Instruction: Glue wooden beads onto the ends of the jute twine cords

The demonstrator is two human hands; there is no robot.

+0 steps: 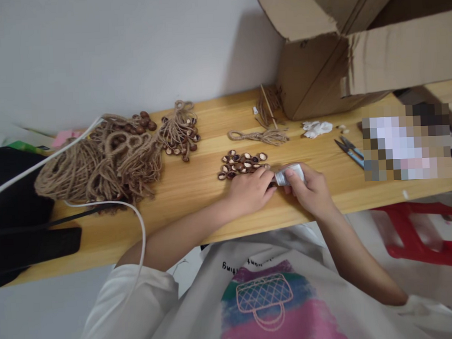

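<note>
My right hand [314,190] is closed around a small whitish bottle [291,175], tipped on its side with its narrow end toward my left hand. The bottle's label is too blurred to read. Close by, my left hand [249,191] has its fingers bent together, and a bit of something dark brown shows at its fingertips. What it holds is mostly hidden. Just beyond the left fingers lies a cluster of brown nut shells [244,164], several with pale insides facing up. Behind them rests a looped bundle of jute cords [260,136].
Left on the wooden table [190,211] lie a big heap of jute cord [98,165] and a corded bunch with nuts [181,131]. White cables [140,218] cross that side. To the right are a cardboard box [315,70], crumpled tissue [317,129] and blue-handled scissors [350,151].
</note>
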